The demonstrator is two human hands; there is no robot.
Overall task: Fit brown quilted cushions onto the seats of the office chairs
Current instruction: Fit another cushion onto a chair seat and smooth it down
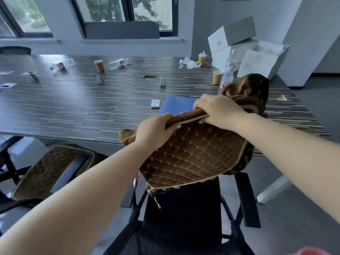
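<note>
Both hands held one brown quilted cushion (193, 153) in the air above the black office chair (184, 208), whose seat was bare. The left hand (156, 129) gripped the cushion's upper edge, fingers curled over the beige trim. The right hand (217, 111) gripped the same edge just beside the left, thumb beneath and fingers over the top. The cushion hung quilted side toward the camera, its lower edge touching or nearly touching the chair; which could not be told. A bunched portion of the cushion rose beyond the right hand. A loose tie (156, 201) dangled from the lower left corner.

A second chair (11, 162), to the left of the black chair, already carried a fitted cushion (46, 172).

Beyond the black chair stood a long striped table (73, 107). It bore a blue folder (174, 105), paper cups (99, 65), plastic bottles (117, 63), crumpled tissues (189, 63) and white boxes (261, 61).
</note>
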